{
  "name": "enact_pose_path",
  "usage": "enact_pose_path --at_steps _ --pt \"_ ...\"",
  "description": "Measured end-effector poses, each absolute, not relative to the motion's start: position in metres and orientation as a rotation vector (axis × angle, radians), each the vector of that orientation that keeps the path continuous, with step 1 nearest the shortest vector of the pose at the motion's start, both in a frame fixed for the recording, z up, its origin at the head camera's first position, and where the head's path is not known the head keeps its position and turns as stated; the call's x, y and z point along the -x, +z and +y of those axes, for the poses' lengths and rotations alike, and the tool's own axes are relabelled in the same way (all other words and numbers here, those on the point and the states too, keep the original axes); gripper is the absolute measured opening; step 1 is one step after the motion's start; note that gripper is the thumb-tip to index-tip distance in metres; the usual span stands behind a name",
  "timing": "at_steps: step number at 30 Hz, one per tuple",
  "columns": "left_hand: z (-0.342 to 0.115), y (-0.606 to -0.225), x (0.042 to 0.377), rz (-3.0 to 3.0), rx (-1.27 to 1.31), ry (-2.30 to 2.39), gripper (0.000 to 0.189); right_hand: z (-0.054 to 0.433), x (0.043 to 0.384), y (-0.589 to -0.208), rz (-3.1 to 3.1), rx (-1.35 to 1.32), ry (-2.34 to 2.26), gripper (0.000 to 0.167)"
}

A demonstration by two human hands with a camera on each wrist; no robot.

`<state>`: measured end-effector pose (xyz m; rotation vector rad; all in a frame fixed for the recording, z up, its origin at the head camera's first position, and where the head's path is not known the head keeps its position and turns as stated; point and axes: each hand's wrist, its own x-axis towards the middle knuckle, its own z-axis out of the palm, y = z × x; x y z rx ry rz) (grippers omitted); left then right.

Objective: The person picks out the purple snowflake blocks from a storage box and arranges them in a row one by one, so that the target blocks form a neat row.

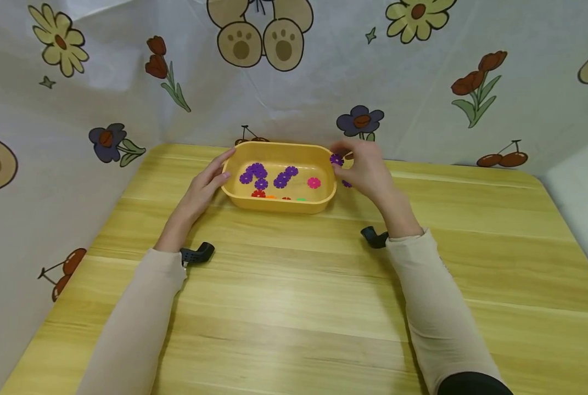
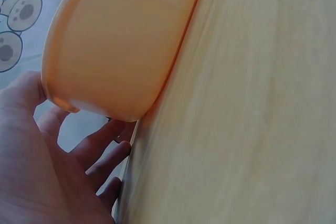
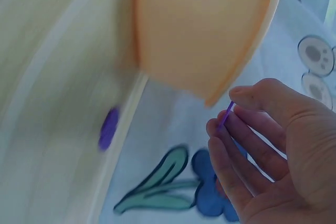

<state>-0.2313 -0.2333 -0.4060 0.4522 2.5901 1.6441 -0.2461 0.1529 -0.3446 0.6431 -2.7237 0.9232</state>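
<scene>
A yellow plastic tub (image 1: pixel 280 206) sits near the table's back edge, with several purple flower-shaped discs (image 1: pixel 257 169) inside. It also holds a pink disc (image 1: pixel 314 182), a red disc (image 1: pixel 258 193) and bits of orange and green partly hidden by the front wall. My left hand (image 1: pixel 202 189) holds the tub's left end, thumb and fingers around the rim. Just beside the right rim, my right hand (image 1: pixel 368 170) pinches a purple flower-shaped disc (image 3: pixel 226 114) between thumb and fingertips. Below that hand, another purple disc (image 3: pixel 108 129) lies on the table, partly covered in the head view.
The wooden table (image 1: pixel 284 307) ends just behind the tub. A white cloth (image 1: pixel 284 104) printed with flowers, cherries and paws hangs behind it. Black wrist mounts (image 1: pixel 198 253) jut inward from both sleeves.
</scene>
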Motion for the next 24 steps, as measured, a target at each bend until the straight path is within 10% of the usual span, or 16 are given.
enact_pose_path --at_steps 24 --pt "-0.238 -0.418 0.238 2.635 -0.453 1.603 0.056 0.211 0.252 -0.375 -2.993 -0.500 0.779 0.022"
